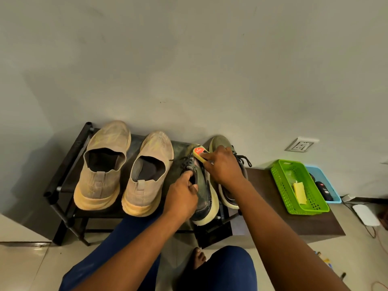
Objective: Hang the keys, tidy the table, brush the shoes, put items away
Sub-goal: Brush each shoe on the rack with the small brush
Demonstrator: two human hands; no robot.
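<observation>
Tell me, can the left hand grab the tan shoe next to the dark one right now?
Probably not yet. The left hand is gripping the dark sneaker while the right hand brushes it. The nearer tan shoe sits close beside it with nothing in between.

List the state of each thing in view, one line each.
left hand: grips the dark sneaker, tilting it on its side.
right hand: holds the shoe brush.
shoe brush: pressed to the dark sneaker.
dark sneaker: tilted on the shoe rack.
second dark sneaker: upright on the rack.
beige shoes: upright, side by side, unheld.
green basket: upright, holds yellow paper.
blue basket: beside the green one.
</observation>
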